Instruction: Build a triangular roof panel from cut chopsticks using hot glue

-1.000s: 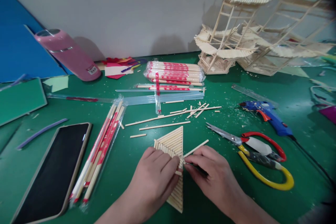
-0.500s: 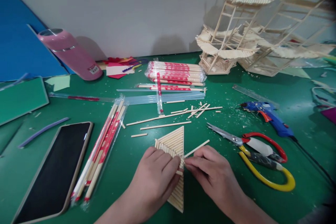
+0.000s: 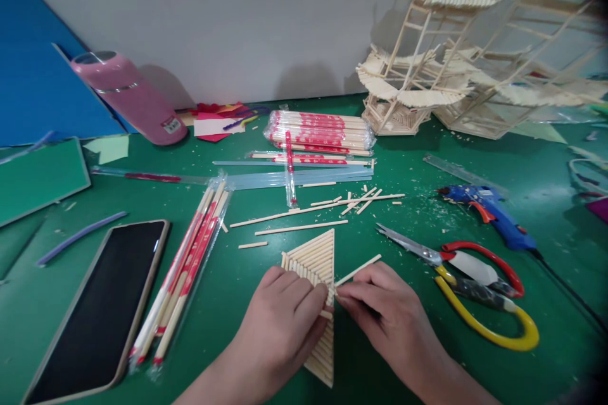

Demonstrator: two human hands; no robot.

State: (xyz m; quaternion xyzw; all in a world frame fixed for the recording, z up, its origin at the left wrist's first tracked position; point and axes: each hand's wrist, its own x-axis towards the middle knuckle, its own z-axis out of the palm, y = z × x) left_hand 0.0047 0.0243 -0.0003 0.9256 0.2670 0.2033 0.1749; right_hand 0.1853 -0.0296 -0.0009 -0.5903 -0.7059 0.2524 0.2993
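A slanted panel of glued wooden sticks [image 3: 317, 252] stands in front of me, tapering to points at its far and near ends. My left hand [image 3: 287, 313] is closed round its middle, the fingers covering much of it. At the panel's right edge, my right hand [image 3: 392, 310] makes a pinch with thumb and forefinger; whatever lies between the tips is too small to make out. A short stick [image 3: 358, 269] slants just beyond the right fingers, and whether they hold it I cannot tell. Loose cut sticks [image 3: 301, 227] lie past the panel.
To the right are scissors [image 3: 427, 253] with open blades and a blue glue gun [image 3: 501, 218]. Stick-built towers [image 3: 413, 98] rise behind. On the left lie a phone [image 3: 97, 310] and wrapped chopsticks [image 3: 190, 266]. A pink bottle [image 3: 130, 98] leans at the back.
The whole view has shifted very slightly. Both hands keep their hold at the panel, and nothing else has visibly moved.
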